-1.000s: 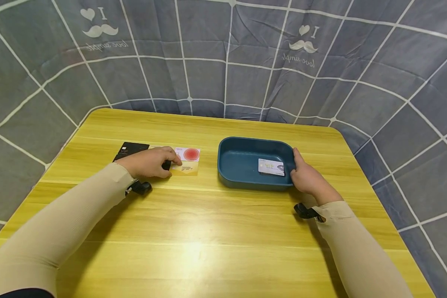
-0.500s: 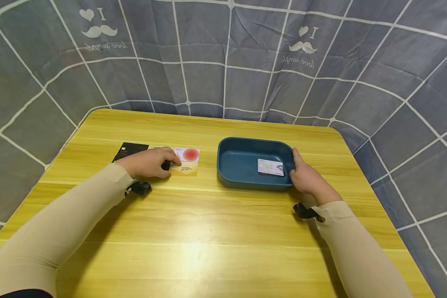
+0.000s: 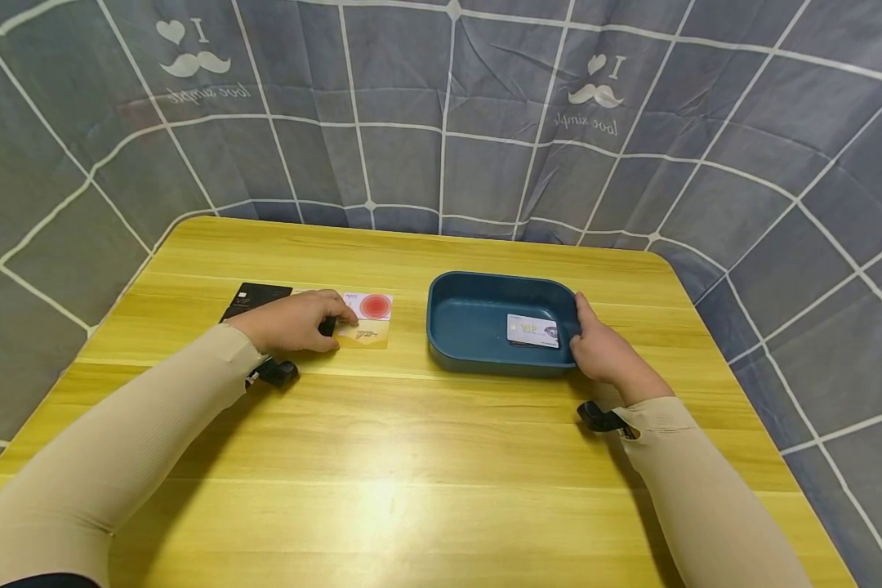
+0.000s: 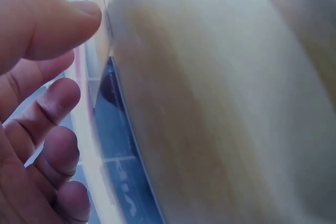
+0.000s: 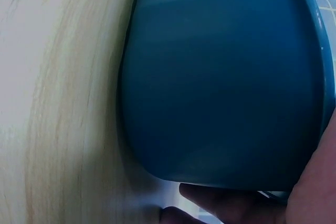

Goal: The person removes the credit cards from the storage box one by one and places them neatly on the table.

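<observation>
Left hand [image 3: 294, 320]: fingers [image 4: 58, 98] loosely curved, thumb apart from them, no pinch visible; contact with anything below, can't tell. It's low over the card group: black card [image 3: 260, 294] partly under the hand, dark piece [image 3: 327, 326] below the fingers, red-circle card [image 3: 375, 306] and yellow card [image 3: 367, 335] just beyond the fingertips. Right hand [image 3: 608, 351] grips the end of the blue tray [image 3: 463, 327], thumb over the rim, fingers outside the wall.

Progress, judged: partway. White VIP card [image 3: 532, 330] lies flat in the tray with a dark edge beneath, count unclear; at least three cards lie outside it.

A strip of desk [image 3: 382, 457] separates the yellow card from the tray, wide stretch on the near side. Tray walls upright all round. Far desk edge is fairly near, curtain [image 3: 397, 90] behind.
</observation>
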Available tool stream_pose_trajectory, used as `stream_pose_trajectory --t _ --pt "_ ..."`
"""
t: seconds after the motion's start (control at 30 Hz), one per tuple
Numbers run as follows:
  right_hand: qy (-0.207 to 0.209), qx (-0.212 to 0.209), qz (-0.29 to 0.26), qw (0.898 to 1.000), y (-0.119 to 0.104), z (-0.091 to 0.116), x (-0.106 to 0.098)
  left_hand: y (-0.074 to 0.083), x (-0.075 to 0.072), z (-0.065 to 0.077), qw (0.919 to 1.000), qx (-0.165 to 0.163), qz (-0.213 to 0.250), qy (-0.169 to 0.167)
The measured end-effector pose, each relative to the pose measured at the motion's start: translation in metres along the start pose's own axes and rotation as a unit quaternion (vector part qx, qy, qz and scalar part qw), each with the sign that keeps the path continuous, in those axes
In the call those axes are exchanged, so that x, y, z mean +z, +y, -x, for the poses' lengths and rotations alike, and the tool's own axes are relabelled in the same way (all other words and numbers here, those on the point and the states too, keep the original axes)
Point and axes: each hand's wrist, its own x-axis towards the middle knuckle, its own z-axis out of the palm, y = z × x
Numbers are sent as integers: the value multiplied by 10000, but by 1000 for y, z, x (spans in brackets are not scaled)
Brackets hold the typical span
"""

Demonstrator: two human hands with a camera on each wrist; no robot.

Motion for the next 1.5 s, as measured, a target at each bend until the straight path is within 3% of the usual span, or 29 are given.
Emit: stream_pose_trajectory --t 0.23,0.4,0.53,0.7,0.93,1.3,1.5 --pt "12 12 -14 10000 -1 2 2 10 -8 -2 9984 52 556 85" --pt "13 44 7 10000 -1 4 3 36 -22 -10 9946 327 906 380" --pt "38 64 -12 10000 -1 4 4 62 -29 -21 9919 721 844 614" --pt "32 57 -21 10000 -1 4 4 89 -33 -41 9887 1062 820 666" --pt "39 58 -76 9999 0 3 4 120 -31 -75 9860 1315 897 488" --pt "38 109 -93 9999 1 4 5 165 -20 -126 9838 1542 836 381" --pt "27 118 -49 9999 1 4 5 185 -12 -146 9850 1544 711 295"
